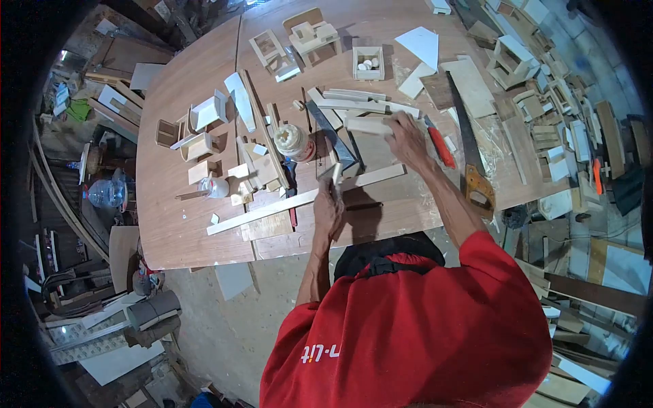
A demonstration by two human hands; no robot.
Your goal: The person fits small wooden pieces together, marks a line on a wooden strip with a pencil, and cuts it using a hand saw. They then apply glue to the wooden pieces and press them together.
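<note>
My left hand (pixel 328 212) is closed around a small wooden piece (pixel 337 174), which stands up from between the fingers. Farther right, my right hand (pixel 409 143) grips the end of a flat pale wooden block (pixel 368 126) above the table. A long wooden strip (pixel 272 211) lies slantwise on the table by my left hand. Between the hands and the open jar (pixel 292 140) rests a dark metal square (pixel 343 151). Curved wooden pieces (pixel 367 105) lie beyond the block. A red-handled tool (pixel 442 147) is just right of my right hand.
A handsaw (pixel 478 192) lies at the right, near wood shavings. Small wooden furniture models (pixel 311 37) stand at the back, with more (pixel 198 146) at the left. A square box (pixel 368 63) holds round white things. Wood scraps crowd the right side.
</note>
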